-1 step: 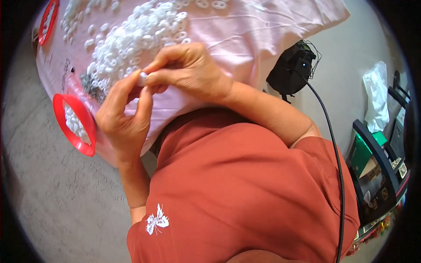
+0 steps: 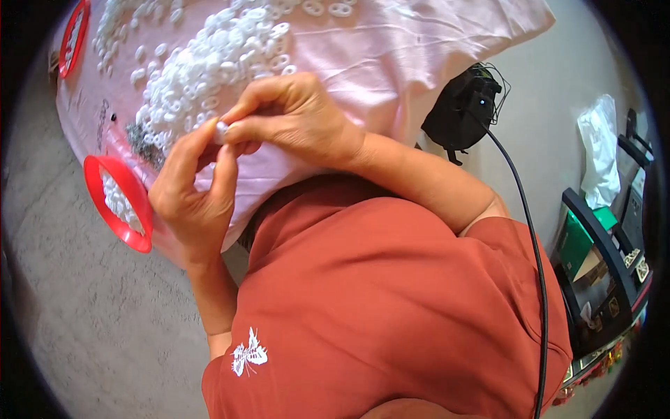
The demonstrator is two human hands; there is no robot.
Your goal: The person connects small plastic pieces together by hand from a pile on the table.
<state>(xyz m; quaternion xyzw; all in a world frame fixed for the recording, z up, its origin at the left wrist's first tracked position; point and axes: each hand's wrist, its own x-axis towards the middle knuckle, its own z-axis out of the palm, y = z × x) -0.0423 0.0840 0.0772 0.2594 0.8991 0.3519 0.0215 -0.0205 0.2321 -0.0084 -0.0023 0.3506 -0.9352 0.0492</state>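
Note:
Between the fingertips of both hands is a small white plastic piece (image 2: 221,131), partly hidden by the fingers. My left hand (image 2: 194,185) pinches it from the left, thumb and forefinger curled. From the right, my right hand (image 2: 296,119) grips it between thumb and forefinger, with its other fingers tucked beneath. Just beyond the hands, a heap of small white plastic rings (image 2: 202,66) lies on a pink cloth (image 2: 391,42). Next to the heap's left edge sits a greyish, tangled clump (image 2: 143,143).
A red-rimmed container (image 2: 89,174) of white pieces stands at the cloth's left edge, with a second red-rimmed container (image 2: 82,35) farther off. To the right are a black bag (image 2: 457,108), a black cable (image 2: 525,209), a white plastic bag (image 2: 599,150) and a black-framed rack (image 2: 593,223).
Both hands and the heap sit very slightly farther left in the picture. The grip on the white piece looks the same.

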